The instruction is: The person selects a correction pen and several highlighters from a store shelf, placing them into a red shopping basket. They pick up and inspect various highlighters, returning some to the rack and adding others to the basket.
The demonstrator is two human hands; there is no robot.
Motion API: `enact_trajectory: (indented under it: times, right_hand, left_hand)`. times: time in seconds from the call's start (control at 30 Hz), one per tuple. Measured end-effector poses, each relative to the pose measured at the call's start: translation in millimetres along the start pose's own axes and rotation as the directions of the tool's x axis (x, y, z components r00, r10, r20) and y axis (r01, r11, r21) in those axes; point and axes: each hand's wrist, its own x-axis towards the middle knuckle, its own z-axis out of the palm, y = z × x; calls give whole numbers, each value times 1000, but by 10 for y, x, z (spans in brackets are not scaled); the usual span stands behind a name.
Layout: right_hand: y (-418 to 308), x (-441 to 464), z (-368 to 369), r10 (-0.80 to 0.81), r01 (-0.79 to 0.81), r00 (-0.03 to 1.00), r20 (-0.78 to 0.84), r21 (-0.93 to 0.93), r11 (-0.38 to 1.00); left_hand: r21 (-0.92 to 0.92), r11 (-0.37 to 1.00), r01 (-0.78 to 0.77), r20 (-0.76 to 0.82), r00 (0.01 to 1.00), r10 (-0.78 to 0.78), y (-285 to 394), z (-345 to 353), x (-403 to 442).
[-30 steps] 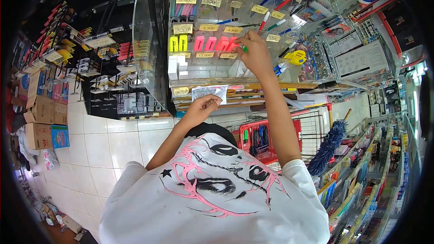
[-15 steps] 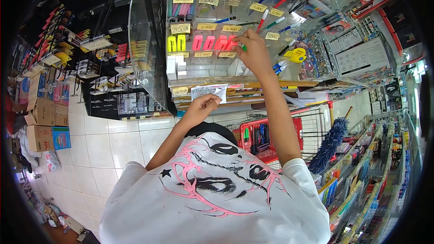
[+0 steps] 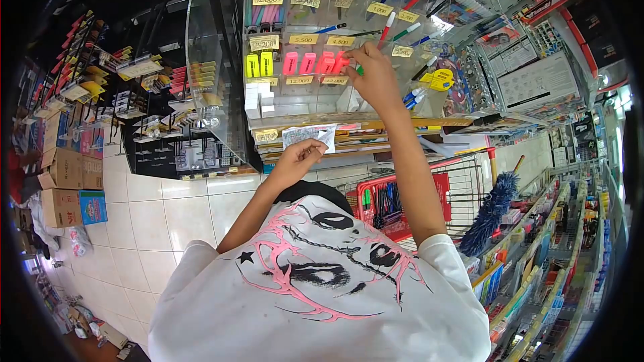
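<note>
Our right hand (image 3: 376, 79) has a narrow grip, thumb and fingers drawn together at a neon-pink, flat-bodied plastic highlighter (image 3: 341, 62); our fingers cover part of it, so we cannot tell whether they clasp it or only touch it. It stands in a clear plastic display rack (image 3: 295, 105), at the left of our fingertips. Its long axis runs nearly upright, the top tipped a little to the right. It looks bright and glossy, with its right edge hidden from us.

Left of the grip we count at least three more pink highlighters (image 3: 307, 63) and, farther left, two neon-yellow highlighters (image 3: 259, 64) with dark print, all about upright. Just right of our fingertips one green marker tip (image 3: 360, 70) shows. Below the grip we see two pale-yellow paper price tags (image 3: 300, 80) reading 12.000. Lower and to the left, our left hand (image 3: 298, 162) pinches one white printed paper sheet (image 3: 302, 136).
</note>
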Motion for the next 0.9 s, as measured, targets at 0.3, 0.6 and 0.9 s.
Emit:
enact_trajectory:
  times: [0.3, 0.6, 0.9]
  right_hand:
    - [209, -661, -153, 118, -61, 920, -374, 159, 985]
    - [632, -4133, 454, 882, -827, 351, -314, 338, 449]
    - [425, -5488, 781, 965, -963, 262, 20, 63, 261]
  left_hand:
    - [29, 999, -44, 8, 999, 44, 13, 10, -15]
    - [106, 994, 4, 217, 976, -27, 213, 245, 50]
    - [299, 948, 107, 529, 808, -258, 170, 1083, 483]
